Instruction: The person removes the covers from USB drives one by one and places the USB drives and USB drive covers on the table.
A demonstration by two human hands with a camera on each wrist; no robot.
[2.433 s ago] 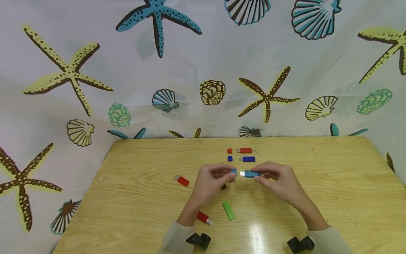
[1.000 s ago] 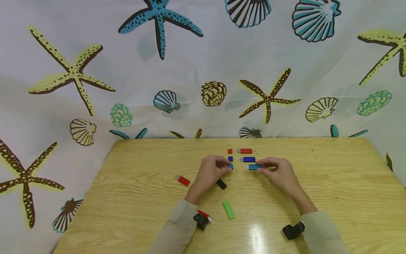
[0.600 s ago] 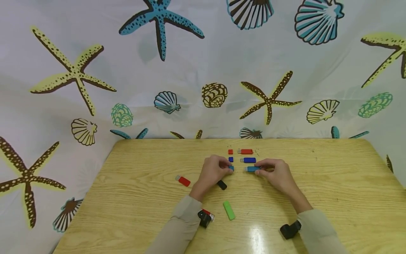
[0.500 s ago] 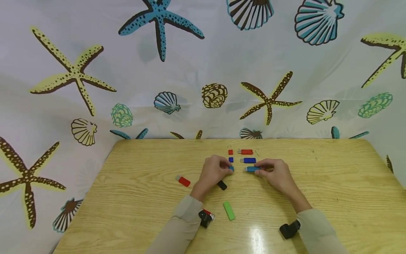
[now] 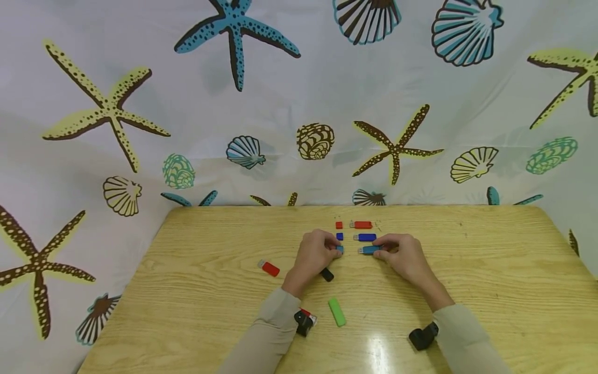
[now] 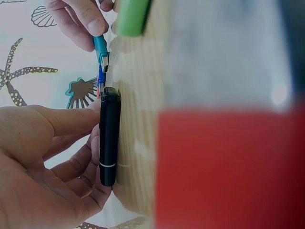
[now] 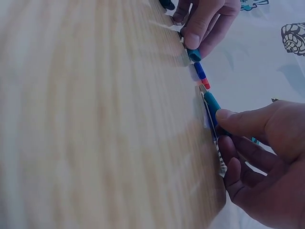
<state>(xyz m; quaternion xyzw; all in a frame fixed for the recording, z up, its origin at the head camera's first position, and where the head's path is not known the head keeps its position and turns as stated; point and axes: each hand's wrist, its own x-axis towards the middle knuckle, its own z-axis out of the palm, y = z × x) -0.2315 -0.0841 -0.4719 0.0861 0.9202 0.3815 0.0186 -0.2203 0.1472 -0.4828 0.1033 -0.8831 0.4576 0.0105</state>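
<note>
My left hand (image 5: 314, 257) pinches a small light-blue cap (image 7: 194, 55) between thumb and fingertips. Facing it across a short gap, a light-blue USB stick (image 5: 369, 250) points its metal plug left, its rear end gripped by my right hand (image 5: 407, 257). Both pieces are at the tabletop, in line with each other. Just beyond them lie a dark-blue cap (image 5: 339, 237) and a dark-blue USB stick (image 5: 366, 237). Farther back come a red cap (image 5: 338, 225) and an uncapped red USB stick (image 5: 362, 225). Fingers hide part of the light-blue pieces.
A black USB stick (image 5: 327, 275) lies by my left wrist, partly covered in the head view. Closer to me is a green stick (image 5: 337, 311). One red USB stick (image 5: 269, 268) lies to the left; another (image 5: 307, 313) is partly under my left wrist camera. A patterned cloth hangs behind the table.
Both hands have carried the light-blue cap and stick slightly away from me, down to the tabletop alongside the dark-blue pair. Over the last half second the hands have barely shifted.
</note>
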